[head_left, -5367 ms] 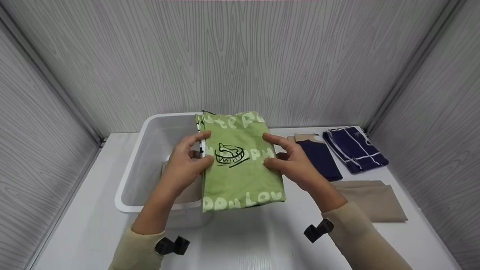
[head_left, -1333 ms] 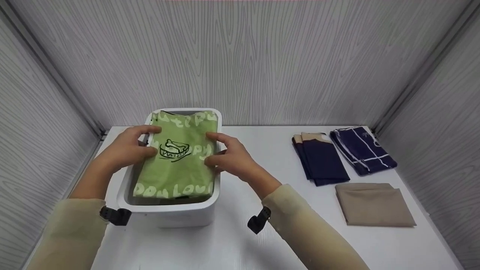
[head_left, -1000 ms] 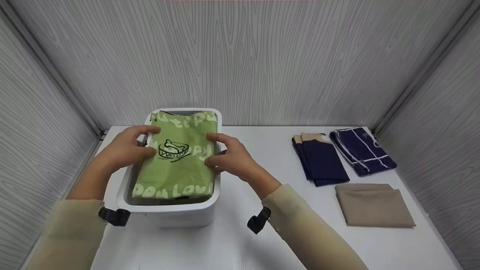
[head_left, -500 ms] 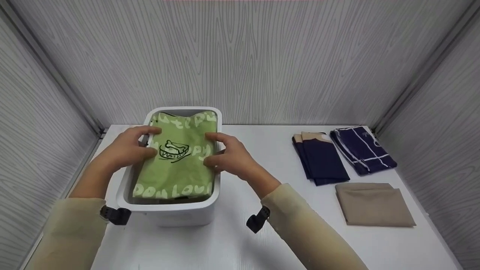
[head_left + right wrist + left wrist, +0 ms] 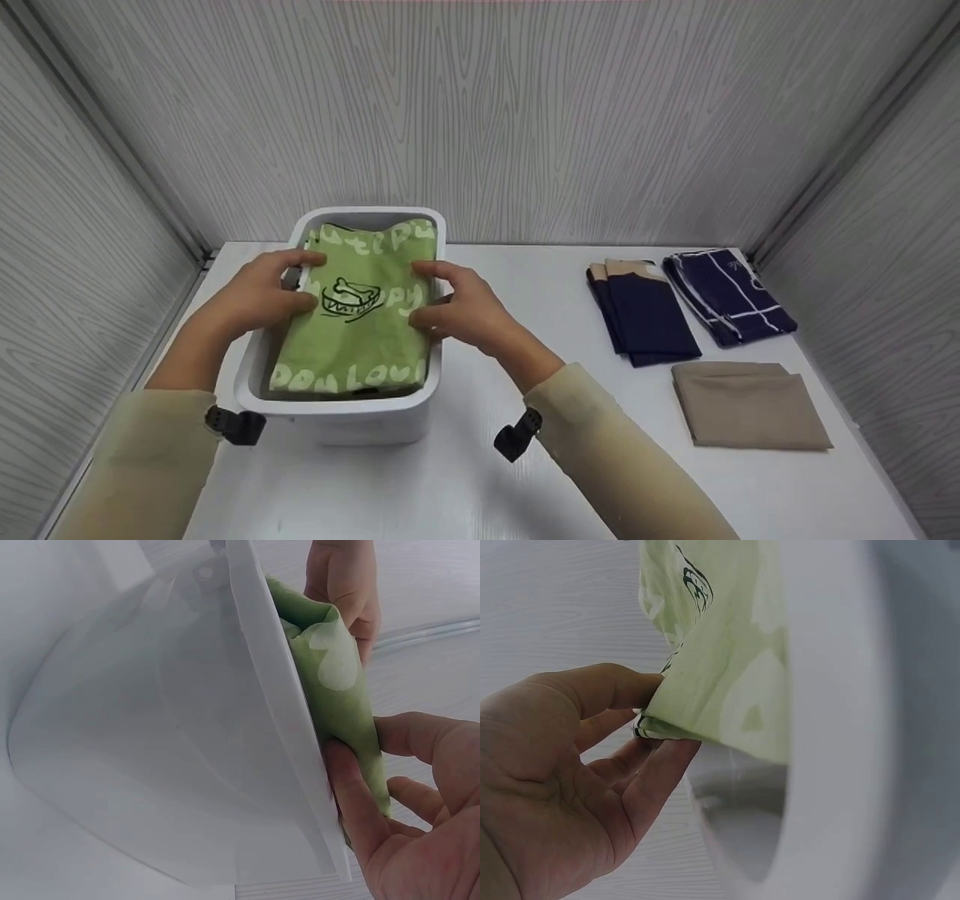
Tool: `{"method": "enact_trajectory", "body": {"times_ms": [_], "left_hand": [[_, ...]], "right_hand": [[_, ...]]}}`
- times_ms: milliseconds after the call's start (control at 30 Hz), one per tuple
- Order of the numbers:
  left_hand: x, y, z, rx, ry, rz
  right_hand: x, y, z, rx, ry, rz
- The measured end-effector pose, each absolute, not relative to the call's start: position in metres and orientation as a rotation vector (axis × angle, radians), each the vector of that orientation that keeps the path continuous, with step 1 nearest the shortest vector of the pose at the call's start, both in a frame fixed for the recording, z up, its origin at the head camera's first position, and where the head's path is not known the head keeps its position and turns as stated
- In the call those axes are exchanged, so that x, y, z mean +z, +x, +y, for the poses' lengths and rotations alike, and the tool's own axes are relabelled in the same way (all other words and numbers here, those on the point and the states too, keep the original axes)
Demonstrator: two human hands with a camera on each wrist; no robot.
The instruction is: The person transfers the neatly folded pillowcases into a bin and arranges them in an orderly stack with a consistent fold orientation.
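A folded green cloth, printed with pale lettering and a bone in a bowl, lies level across the mouth of a white plastic bin. My left hand pinches its left edge, thumb on top and fingers underneath, as the left wrist view shows at a corner of the cloth. On the opposite edge my right hand grips the cloth the same way. In the right wrist view the cloth stands proud of the bin's rim. The bin's inside is mostly hidden under the cloth.
To the right on the white table lie a folded navy and tan cloth, a navy cloth with white lines and a folded beige cloth. Grey wood-grain panels enclose the table at the back and sides.
Since the oldest frame, both hands have carried the green cloth left, from beside the bin to over its mouth. During the last second the hands and cloth have stayed almost still.
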State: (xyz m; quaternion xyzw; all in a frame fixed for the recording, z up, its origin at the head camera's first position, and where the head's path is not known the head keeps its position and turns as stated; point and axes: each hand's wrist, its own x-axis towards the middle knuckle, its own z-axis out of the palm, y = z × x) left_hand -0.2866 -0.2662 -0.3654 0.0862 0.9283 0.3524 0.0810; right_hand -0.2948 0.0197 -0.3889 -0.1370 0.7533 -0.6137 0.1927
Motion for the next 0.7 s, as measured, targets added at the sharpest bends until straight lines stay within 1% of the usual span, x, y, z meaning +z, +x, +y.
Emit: {"method": "enact_trajectory", "body": {"times_ms": [700], "left_hand": [[-0.3605,-0.2891,-0.2663,1.026,0.254,2.802]], "right_hand": [[-0.3861,-0.2940,0.0166,-1.699,-0.366,2.177]]}}
